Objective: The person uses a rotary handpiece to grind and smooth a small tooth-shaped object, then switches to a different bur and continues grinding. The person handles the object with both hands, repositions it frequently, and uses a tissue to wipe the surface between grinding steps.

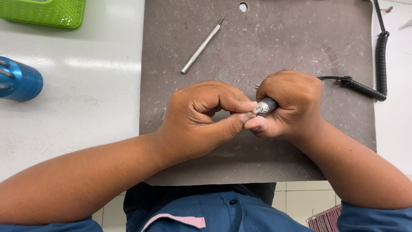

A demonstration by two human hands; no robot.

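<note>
My right hand point(289, 103) is closed around a dark rotary handpiece point(265, 105) whose metal tip points left at my other hand. A coiled black cord point(381, 56) runs from that tool toward the far right. My left hand point(201, 120) is curled, thumb and fingers pinched together right at the tool tip; whatever small piece it pinches is hidden by the fingers. Both hands hover over a scratched grey work mat point(279, 38).
A thin silver craft knife point(201, 45) lies on the mat's far left part. A blue cylindrical tool holder point(19, 79) sits at the left edge of the white table. A green mesh basket point(45, 12) stands at the far left corner.
</note>
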